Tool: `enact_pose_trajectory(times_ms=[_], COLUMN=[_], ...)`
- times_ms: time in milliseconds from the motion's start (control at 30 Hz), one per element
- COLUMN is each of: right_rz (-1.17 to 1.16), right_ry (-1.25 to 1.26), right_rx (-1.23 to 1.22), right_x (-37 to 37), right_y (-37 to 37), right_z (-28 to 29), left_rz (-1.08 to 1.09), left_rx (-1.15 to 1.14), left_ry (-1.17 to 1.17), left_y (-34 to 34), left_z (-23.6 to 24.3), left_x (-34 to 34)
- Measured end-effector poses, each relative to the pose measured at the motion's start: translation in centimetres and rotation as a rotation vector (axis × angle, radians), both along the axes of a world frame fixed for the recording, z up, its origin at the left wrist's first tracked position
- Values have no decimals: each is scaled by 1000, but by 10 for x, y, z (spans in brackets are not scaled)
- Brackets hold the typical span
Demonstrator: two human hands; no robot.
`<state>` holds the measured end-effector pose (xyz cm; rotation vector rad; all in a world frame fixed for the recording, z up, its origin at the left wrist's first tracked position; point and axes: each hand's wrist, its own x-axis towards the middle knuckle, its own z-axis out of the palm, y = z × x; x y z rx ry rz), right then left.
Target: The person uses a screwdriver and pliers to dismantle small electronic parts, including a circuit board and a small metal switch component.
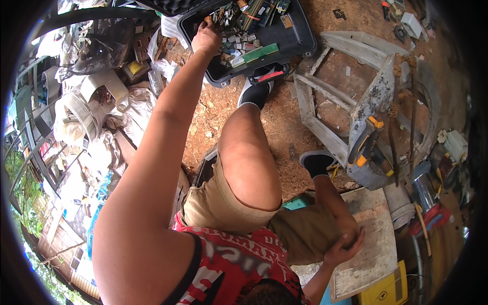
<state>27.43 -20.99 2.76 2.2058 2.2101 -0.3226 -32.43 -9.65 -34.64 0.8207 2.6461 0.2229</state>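
Head view, single entry. Left hand (206,36): arm stretched forward, hand reaching into an open black hard case (300,36) on the dirt ground ahead; fingers dip among the contents and are hidden, so whether they are apart or closed on a piece cannot be told. Case contents: loose circuit boards and chips (239,38), small, flat, mixed green and grey, piled along the far and left side; one longer green board (260,52) lies near the front rim. Handling, by judgement: pieces light, stiff, sharp-cornered, brittle at pins; best pinched by the bare edges, one at a time, since the heap would shift and snag. Right hand (344,246): fingers spread, resting on the right knee, holding nothing. Surroundings: grey wooden frame (325,129) just right of the case; yellow-and-black power drill (365,142) resting on it; worn board (373,239) by the right knee; white plastic jug (109,86) and clutter to the left. Obstruction: the person's own left knee and dark shoe (254,94) sit close against the case front.
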Motion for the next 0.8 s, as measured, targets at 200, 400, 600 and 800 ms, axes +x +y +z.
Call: enact_pose_trajectory(times_ms=[200, 400, 600, 800], right_rz=[-1, -22, 8, -47], right_ry=[49, 12, 31, 16], right_rx=[20, 0, -16, 4], right_x=[12, 2, 4, 2], right_y=[-9, 1, 10, -3], right_z=[-7, -1, 1, 0], left_rz=[277, 720, 645, 398], left_rx=[27, -110, -289, -248], left_ry=[-10, -61, -125, -25], left_y=[26, 50, 34, 52], left_z=[3, -12, -120, -16], left_x=[-21, -37, -122, -46])
